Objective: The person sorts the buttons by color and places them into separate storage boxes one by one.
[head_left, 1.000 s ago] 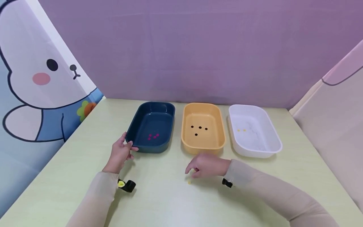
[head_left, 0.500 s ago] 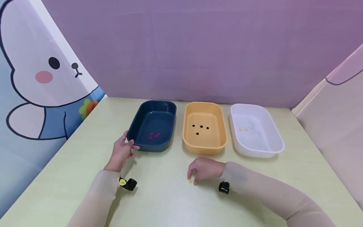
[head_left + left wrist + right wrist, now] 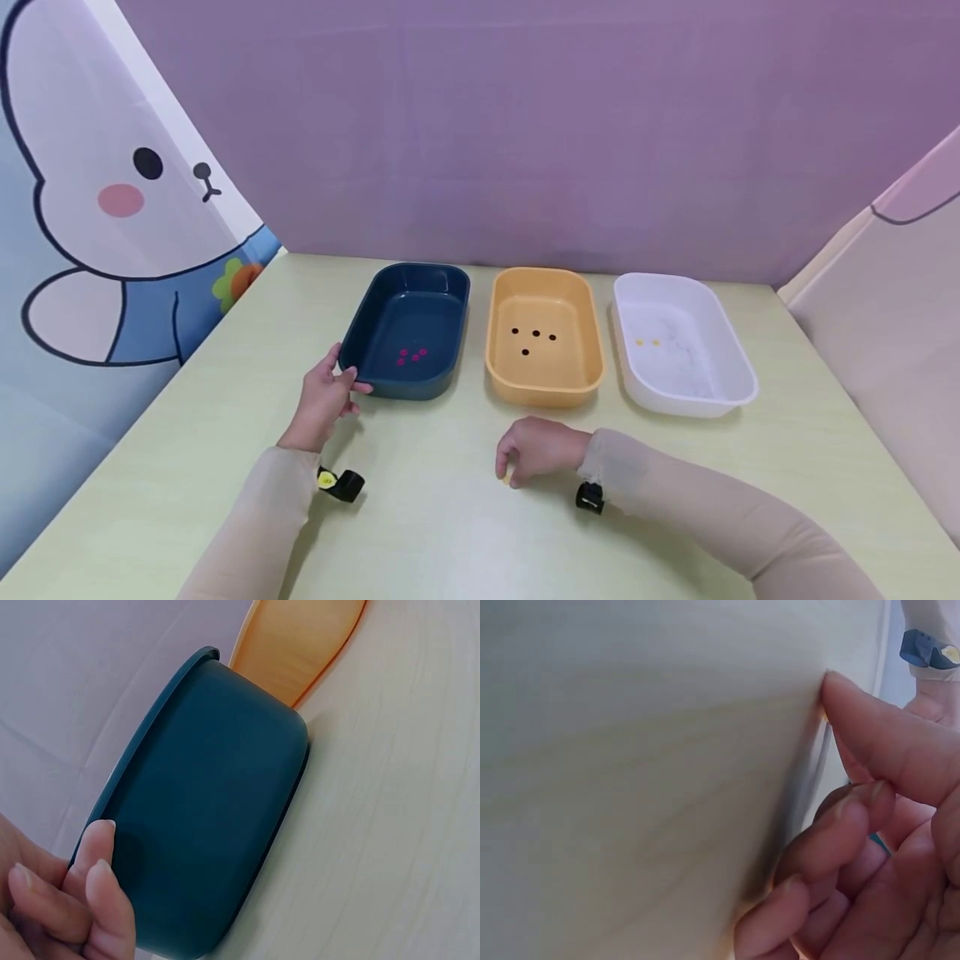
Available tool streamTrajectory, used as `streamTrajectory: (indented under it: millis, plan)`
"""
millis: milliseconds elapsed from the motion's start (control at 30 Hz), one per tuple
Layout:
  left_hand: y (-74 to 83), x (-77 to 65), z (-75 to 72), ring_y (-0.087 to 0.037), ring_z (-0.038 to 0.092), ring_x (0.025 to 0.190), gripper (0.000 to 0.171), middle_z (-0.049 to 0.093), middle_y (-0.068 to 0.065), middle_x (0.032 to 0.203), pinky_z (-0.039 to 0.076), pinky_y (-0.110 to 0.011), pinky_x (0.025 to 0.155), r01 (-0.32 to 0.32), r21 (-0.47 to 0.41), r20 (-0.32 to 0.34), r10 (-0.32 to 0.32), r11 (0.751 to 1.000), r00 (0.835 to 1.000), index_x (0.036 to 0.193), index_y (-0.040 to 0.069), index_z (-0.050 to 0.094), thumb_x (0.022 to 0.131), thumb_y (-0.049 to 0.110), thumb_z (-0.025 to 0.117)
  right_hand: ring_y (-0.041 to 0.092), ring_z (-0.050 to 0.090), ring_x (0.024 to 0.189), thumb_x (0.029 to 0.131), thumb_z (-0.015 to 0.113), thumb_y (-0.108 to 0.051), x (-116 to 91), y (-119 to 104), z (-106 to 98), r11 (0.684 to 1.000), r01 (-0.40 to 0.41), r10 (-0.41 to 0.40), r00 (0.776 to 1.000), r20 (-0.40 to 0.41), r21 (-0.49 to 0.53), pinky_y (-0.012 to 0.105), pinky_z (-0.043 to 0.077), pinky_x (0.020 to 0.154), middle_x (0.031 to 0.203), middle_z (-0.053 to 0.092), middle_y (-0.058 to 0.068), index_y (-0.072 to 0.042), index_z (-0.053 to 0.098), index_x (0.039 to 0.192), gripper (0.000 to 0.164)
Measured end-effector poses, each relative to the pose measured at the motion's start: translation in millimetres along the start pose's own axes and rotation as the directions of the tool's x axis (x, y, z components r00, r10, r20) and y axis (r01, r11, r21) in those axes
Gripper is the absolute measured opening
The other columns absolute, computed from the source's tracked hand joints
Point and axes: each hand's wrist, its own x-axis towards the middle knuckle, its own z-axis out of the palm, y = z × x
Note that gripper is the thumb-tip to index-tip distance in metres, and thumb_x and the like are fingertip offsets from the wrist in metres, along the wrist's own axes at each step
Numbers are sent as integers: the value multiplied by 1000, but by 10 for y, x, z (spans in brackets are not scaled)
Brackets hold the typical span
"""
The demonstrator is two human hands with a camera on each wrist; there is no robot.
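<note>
My left hand [image 3: 321,404] holds the near left corner of a dark blue plastic tray [image 3: 408,389], thumb over its rim. The left wrist view shows fingers against the outer wall of this tray [image 3: 202,802]. Down at the tabletop, my right hand [image 3: 542,448] pinches a small yellow disc [image 3: 507,479] between thumb and forefinger. From the right wrist, only a sliver of that disc [image 3: 824,716] shows by the thumb tip; the other fingers are curled. Several pink rings [image 3: 416,357] lie in the blue tray.
Beside the blue tray stands a yellow-orange tray [image 3: 543,397] with several black discs [image 3: 536,333]. Right of it is a white tray [image 3: 686,404] with two yellow discs [image 3: 639,342]. A purple cloth [image 3: 525,133] hangs behind the pale table [image 3: 427,517].
My right hand has lowered to the small yellow disc, and its thumb and forefinger have come together on it. The left hand keeps its hold on the blue tray. The head view shifts slightly.
</note>
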Motion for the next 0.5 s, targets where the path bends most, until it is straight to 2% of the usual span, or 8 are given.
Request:
streamTrajectory:
  millis: [133, 300, 500]
  plan:
    - [14, -11, -1, -7, 49, 42, 63, 65, 7, 65, 40, -19, 44, -6, -1, 1, 6, 1000, 1000, 155, 12, 0, 104, 9, 37, 7, 48, 72, 74, 79, -5, -16, -1, -13, 999, 29, -29, 999, 18, -14, 26, 42, 72, 77, 60, -14, -21, 69, 74, 19]
    - [6, -11, -5, -7, 47, 41, 63, 65, 8, 64, 40, -19, 43, -10, -8, 0, 10, 1000, 1000, 154, 11, 1, 103, 8, 37, 6, 46, 69, 76, 76, -4, -34, -6, -38, 994, 85, -81, 995, 53, -64, 24, 41, 68, 74, 56, -14, -19, 67, 77, 17]
    - [-3, -13, -4, -7, 48, 40, 62, 65, 8, 64, 39, -19, 43, -22, -14, 1, 22, 1000, 1000, 154, 9, 1, 103, 7, 37, 6, 45, 68, 78, 73, -2, -57, -26, -44, 992, 103, -98, 993, 68, -78, 23, 40, 67, 72, 53, -12, -19, 65, 78, 19]
